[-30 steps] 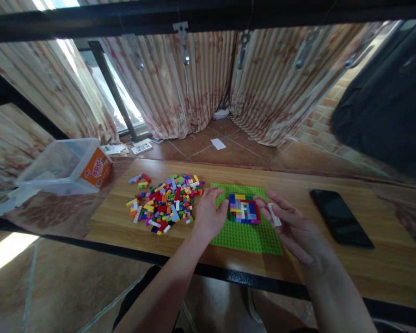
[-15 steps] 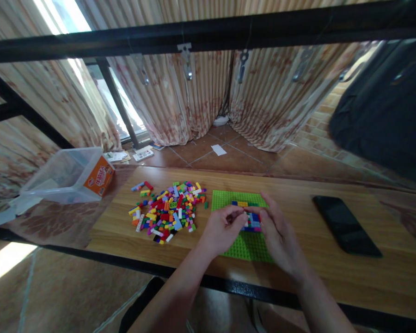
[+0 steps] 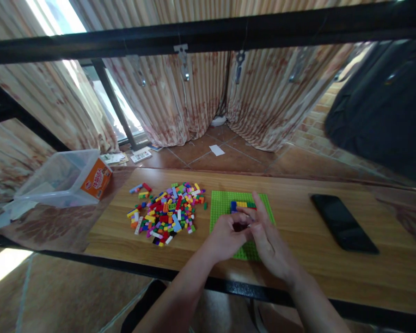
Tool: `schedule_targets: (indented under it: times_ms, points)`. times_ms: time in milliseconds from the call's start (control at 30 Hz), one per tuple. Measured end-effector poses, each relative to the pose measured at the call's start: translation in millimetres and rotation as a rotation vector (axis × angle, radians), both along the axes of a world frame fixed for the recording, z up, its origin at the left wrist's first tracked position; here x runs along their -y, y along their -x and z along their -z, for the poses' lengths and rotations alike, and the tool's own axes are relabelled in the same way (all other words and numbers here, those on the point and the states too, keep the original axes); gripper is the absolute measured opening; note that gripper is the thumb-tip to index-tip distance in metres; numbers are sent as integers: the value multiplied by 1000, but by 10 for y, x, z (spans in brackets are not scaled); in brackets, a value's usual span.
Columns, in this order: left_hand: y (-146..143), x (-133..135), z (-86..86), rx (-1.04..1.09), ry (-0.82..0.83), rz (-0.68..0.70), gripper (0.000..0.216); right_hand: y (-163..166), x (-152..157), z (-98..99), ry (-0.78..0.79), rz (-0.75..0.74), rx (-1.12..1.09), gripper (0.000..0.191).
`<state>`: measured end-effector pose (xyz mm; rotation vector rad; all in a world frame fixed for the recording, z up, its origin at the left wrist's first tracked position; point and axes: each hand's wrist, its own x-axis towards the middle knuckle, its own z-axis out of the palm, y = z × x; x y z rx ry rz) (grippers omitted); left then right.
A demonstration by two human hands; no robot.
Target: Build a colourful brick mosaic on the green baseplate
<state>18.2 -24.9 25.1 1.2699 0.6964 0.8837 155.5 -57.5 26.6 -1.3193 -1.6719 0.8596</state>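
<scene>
Above the green baseplate, my left hand has its thumb and index finger curled together in a pinch. Whatever lies between those fingertips is hidden. My right hand meets it at the fingertips, with its thumb by the left fingers and its other fingers stretched forward over the plate. Behind the fingers, a row of toy bricks in blue, yellow and green sits on the baseplate. Both hands cover most of the other bricks joined there.
A loose pile of coloured bricks lies left of the baseplate on the wooden table. A black phone rests at the right. Beyond the left end stands a clear plastic bin with an orange label. A dark bar crosses above.
My right hand has moved left and closer to my left hand, now covering the bricks that showed between them. The blue and yellow bricks at the back show more.
</scene>
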Motion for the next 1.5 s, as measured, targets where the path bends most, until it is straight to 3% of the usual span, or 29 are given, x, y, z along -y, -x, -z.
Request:
schedule_targets:
  times_ms: [167,433,667,967,1233,1500]
  points:
    - [107,-77,-35,-1,18,-118,13,-103,-74,-45,47,136,-24,53]
    - [211,-77,-47,-270,-162,-214,6,-258,-135,-53,-8,0,96,24]
    - [179,-31,8,-308,-177,-193,9,-267,-127,-108,19,-48,202,17]
    - [396,-171,-26,-606,-193,-245,13,-264,-104,-62,-42,-31,465,15]
    - [358,-135,-25,-698,-264,-181,10,-212,-135,6,-35,84,504,10]
    - [267,-56,46,-753,-330,-220,9,-215,-143,-10,0,148,503,13]
